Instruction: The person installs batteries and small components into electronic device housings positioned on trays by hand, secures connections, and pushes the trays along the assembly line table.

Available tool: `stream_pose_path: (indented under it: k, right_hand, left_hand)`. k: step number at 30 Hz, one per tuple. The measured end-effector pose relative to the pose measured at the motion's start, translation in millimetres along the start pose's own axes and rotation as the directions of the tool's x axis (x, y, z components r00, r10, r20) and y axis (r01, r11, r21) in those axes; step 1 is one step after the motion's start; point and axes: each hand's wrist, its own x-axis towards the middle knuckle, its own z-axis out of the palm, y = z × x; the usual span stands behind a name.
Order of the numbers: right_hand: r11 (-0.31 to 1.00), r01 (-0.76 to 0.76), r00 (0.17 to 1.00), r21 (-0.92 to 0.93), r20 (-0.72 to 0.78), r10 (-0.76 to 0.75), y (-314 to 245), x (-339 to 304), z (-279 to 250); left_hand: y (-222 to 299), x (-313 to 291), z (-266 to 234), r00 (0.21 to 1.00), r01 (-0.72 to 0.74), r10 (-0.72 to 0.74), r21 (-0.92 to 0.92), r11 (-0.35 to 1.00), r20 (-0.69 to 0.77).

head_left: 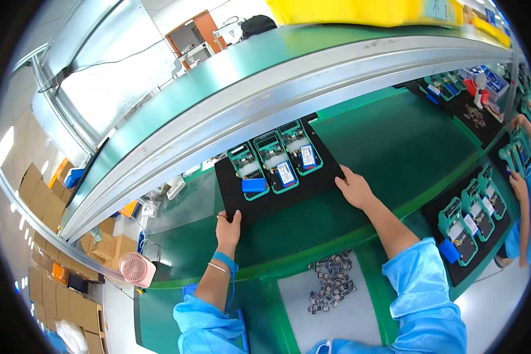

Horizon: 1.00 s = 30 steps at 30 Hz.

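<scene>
My left hand (227,230) grips the near left corner of a black board (295,203), its thumb on top. The right edge of the same board is in my right hand (354,187), thumb on top and the other fingers partly hidden. Three green-edged device housings (271,154) lie side by side on the board, with circuitry and wires inside. Each has a battery pack at its near end: a plain blue one (254,186) in the left housing, and white-labelled ones (285,174) in the other two. A blue wrist strap (224,259) circles my left wrist.
Small dark square parts (331,280) are heaped on a white sheet (295,307) before me. A metal-edged shelf (265,88) crosses above the green bench (265,248). At right lies another black board (433,221) with housings, near a co-worker's hands (518,186). A pink fan (137,269) stands left.
</scene>
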Motion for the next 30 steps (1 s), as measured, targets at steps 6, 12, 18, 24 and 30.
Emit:
stream_pose_path:
  k: [6,12,18,24,30]
  right_hand:
    - [0.996,0.064,0.997,-0.059,0.038,-0.062,17,-74,-18]
    - [0.999,-0.016,1.000,-0.033,0.025,0.016,14,-172,-54]
    - [0.978,-0.076,0.983,0.197,-0.151,0.107,22,-189,-75]
    - [0.968,0.074,0.905,-0.240,-0.392,-0.166,31,-220,-56]
    - [0.953,0.302,0.951,-0.001,0.063,-0.301,-49,-279,-34]
  left_hand:
    - [25,-85,-30,0.996,0.016,-0.019,0.028,0.999,0.088]
    - [-12,-171,-31,0.986,-0.003,0.027,-0.141,0.990,0.162]
    - [42,-210,-43,0.960,0.014,0.075,-0.312,0.950,0.270]
    - [60,-223,-44,0.935,0.182,-0.032,-0.401,0.898,0.353]
    - [97,-227,-45,0.904,-0.407,0.410,-0.045,0.912,0.121]
